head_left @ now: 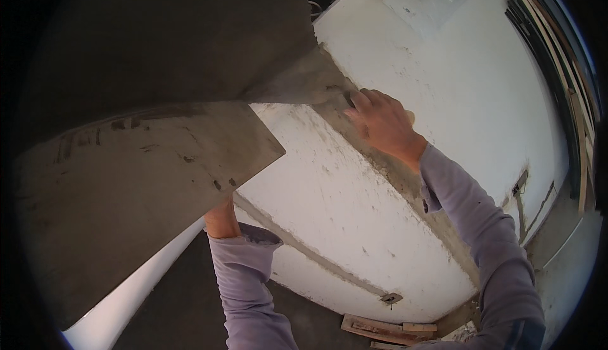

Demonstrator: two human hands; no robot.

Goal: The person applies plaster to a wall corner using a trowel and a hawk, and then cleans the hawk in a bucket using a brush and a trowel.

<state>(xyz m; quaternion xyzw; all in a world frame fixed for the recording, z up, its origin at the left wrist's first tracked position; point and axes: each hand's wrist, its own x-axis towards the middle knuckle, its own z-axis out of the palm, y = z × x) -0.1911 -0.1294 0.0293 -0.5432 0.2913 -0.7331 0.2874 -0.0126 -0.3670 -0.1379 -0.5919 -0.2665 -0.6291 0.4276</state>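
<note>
A flat grey board point(136, 204) with dark smears fills the left side, below a larger dark grey surface point(158, 40). My left hand point(221, 217) reaches up beneath the board's right edge; its fingers are hidden behind the board. My right hand point(380, 122) is curled at a rough strip of grey mortar point(405, 192) between two white, speckled surfaces point(342, 204). It holds something small, mostly covered by the fingers, with a pale tan part at its right side.
A clear plastic sheet point(430, 2) is at the top right. Long boards and strips point(576, 109) line the right rim. Short wooden pieces point(373, 330) lie at the bottom centre. Small boxes point(391, 298) are set into the white surfaces, with grey patched channels running to them.
</note>
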